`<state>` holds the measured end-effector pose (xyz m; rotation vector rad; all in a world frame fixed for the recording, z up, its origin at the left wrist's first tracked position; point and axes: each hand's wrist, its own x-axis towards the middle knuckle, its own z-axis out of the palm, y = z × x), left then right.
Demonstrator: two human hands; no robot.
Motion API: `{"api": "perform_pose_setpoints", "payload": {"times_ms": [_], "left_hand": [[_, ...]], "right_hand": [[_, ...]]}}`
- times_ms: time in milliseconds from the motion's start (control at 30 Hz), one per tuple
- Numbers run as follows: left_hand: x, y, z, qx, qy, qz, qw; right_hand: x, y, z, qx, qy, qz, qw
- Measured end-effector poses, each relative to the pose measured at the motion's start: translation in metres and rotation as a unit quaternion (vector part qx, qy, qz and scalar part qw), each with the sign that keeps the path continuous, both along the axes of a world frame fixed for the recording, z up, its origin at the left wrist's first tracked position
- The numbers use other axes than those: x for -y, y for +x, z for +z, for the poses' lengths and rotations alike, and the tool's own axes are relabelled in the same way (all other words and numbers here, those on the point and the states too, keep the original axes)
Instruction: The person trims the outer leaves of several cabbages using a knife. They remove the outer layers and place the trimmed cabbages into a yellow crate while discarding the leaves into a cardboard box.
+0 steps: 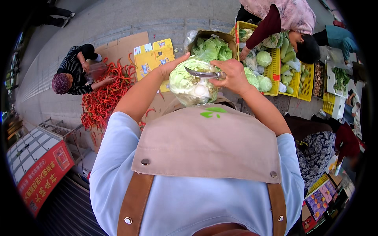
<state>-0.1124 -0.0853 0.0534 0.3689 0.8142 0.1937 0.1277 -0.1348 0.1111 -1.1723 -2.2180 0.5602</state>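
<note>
A pale green cabbage head point(189, 77) is held up before my chest, its whitish cut stem end point(201, 91) turned towards me. My left hand point(172, 66) grips the cabbage from its left upper side. In my right hand point(231, 73) is a small knife with a curved blade point(198, 72). The blade lies across the face of the cabbage, pointing left, and its handle is mostly hidden in my fingers. Just beyond, an open cardboard box point(231, 37) contains loose green cabbage leaves point(214, 48).
Yellow crates point(274, 79) with cabbages point(263, 58) and green gourds point(289, 56) stand to the right, where a person point(274, 20) reaches in. At left, a person point(73, 69) crouches beside a pile of red chili peppers point(106, 94). Flattened yellow cartons point(155, 59) lie between.
</note>
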Motion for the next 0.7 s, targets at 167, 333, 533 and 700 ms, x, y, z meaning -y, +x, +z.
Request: {"api": "perform_pose_setpoints", "payload": {"times_ms": [167,333,533,700], "left_hand": [[0.005,-0.002,-0.005,0.019,0.008,0.007,1.000],[0.003,-0.004,0.000,-0.014,0.074,-0.033,0.997],[-0.007,0.003,0.001,-0.062,0.094,-0.076,0.991],[-0.001,-0.006,-0.014,0.072,0.084,-0.026,0.993]], "right_hand": [[-0.011,-0.007,-0.010,-0.037,0.070,-0.043,0.996],[-0.038,-0.017,-0.028,-0.013,0.018,-0.160,0.987],[-0.055,0.012,-0.065,0.067,-0.080,-0.279,0.955],[-0.049,0.009,-0.041,-0.065,-0.109,-0.126,0.984]]}}
